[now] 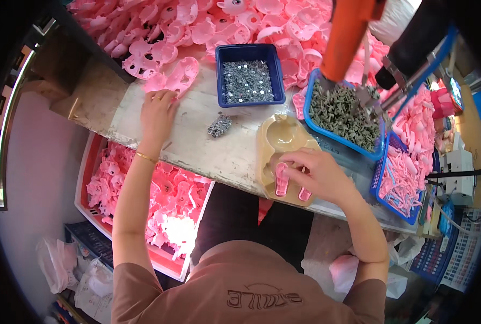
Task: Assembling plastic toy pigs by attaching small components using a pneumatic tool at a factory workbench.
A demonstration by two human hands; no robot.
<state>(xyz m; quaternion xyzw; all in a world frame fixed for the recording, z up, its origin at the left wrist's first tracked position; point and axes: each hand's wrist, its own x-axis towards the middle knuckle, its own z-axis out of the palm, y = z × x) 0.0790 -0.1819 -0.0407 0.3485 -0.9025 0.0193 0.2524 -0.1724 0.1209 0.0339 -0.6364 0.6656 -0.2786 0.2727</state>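
Observation:
On the left of the workbench, my left hand (158,116) has its fingers closed on the near end of a hollow pink plastic shell (183,74). A beige moulded fixture (273,141) lies at the bench's front edge. Over its near half, my right hand (318,174) is bent with thumb and forefinger at the top of a small elongated pink plastic piece (281,181) seated in the fixture. A second small pink piece (304,194) shows beside it, partly under the hand. Between my hands sits a little heap of screws (219,126).
A dark blue tray (278,93) of small metal parts stands behind the heap. At right is a blue basket (308,116) of dark screws, below an orange-and-black powered tool (354,35). Pink shells (197,24) pile up at the back. A crate (89,210) of pink parts stands below left.

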